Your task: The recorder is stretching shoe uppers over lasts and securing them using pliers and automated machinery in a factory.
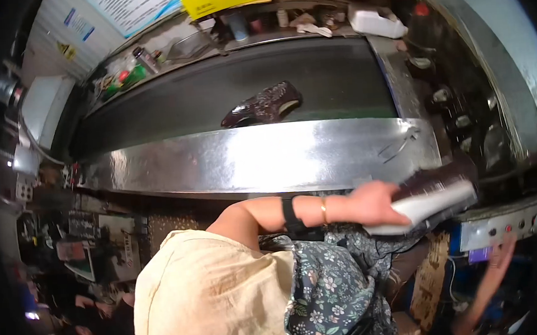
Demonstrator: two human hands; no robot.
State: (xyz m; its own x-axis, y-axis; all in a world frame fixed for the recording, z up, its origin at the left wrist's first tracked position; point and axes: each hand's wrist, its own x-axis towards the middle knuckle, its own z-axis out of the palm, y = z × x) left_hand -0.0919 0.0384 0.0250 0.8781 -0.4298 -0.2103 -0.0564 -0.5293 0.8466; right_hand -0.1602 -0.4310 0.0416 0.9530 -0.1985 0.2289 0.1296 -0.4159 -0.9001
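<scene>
Fingers of the left hand (376,205) are wrapped round a dark-and-white piece (443,194) near the bench (181,164)'s right end, arm stretched sideways. Right hand (500,257) angles up by the control box (474,235), can't tell its finger spread tbh.

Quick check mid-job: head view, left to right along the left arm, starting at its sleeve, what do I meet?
Cream sleeve → black wristband → thin gold bracelet → left hand → blurred dark-and-white piece it grips.
</scene>
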